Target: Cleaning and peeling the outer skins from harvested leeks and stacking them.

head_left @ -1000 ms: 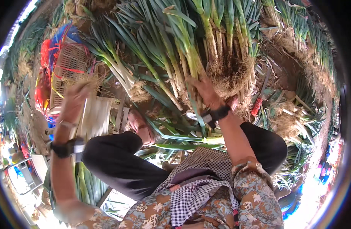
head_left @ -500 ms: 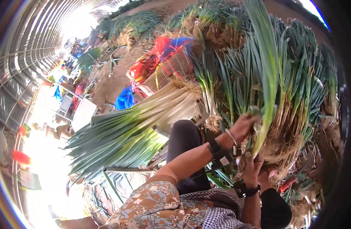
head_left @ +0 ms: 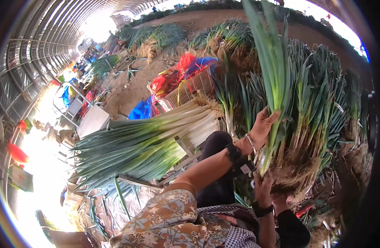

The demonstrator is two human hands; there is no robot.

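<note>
A long green leek [head_left: 271, 142] stands upright in front of me, its leaves spreading toward the top of the view. My left hand [head_left: 261, 129], with a bracelet and a dark wrist strap, is closed around its middle. Lower down, my right hand [head_left: 263, 188] grips the pale bottom end, partly hiding it. To the left, a big pile of leeks [head_left: 152, 142] lies on a low rack [head_left: 183, 159], white ends to the right. Just right of my hands stand several leeks with stringy roots [head_left: 297, 171] and dark leaves.
Behind the pile sits a woven basket [head_left: 194, 89] with red and blue plastic on it. More leek heaps [head_left: 225, 35] lie on the bare soil farther off. At left are a metal-framed chair [head_left: 92, 120] and the ribbed tunnel wall [head_left: 30, 62].
My left hand has come up along the leek, away from my right hand, which still grips the bottom end. The leek's leaves now show more spread. The whole view has shifted slightly.
</note>
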